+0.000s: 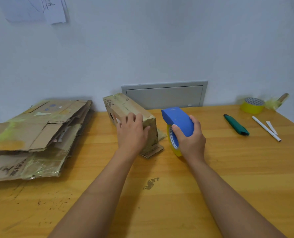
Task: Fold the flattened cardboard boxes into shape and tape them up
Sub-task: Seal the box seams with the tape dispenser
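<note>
- On the wooden table, near its middle, stands a folded cardboard box; its near end face is largely covered by the left hand, and the lower flaps at that end splay out onto the tabletop, only partly visible below the wrist.
- Print on the box's left side is too blurred to read; glossy tape residue shows on its top.
- Box long axis runs from the near end, by the hands, away toward the wall and slightly leftward; the far end reaches the table's back edge.
- Left hand lies over the near top corner of the box: fingers bent over the top edge, thumb on the end face, gripping the corner.
- Right hand grips a blue tape dispenser just right of the box, fingers wrapped round its body, thumb on the near side. The yellow tape roll inside is half hidden by the hand; its lower edge is at the tabletop. Whether dispenser and box touch cannot be told.
- Left of the box lies a stack of flattened cardboard boxes, cut off by the left frame edge.
- Far right: a spare yellow tape roll, a green utility knife, a white pen.
</note>
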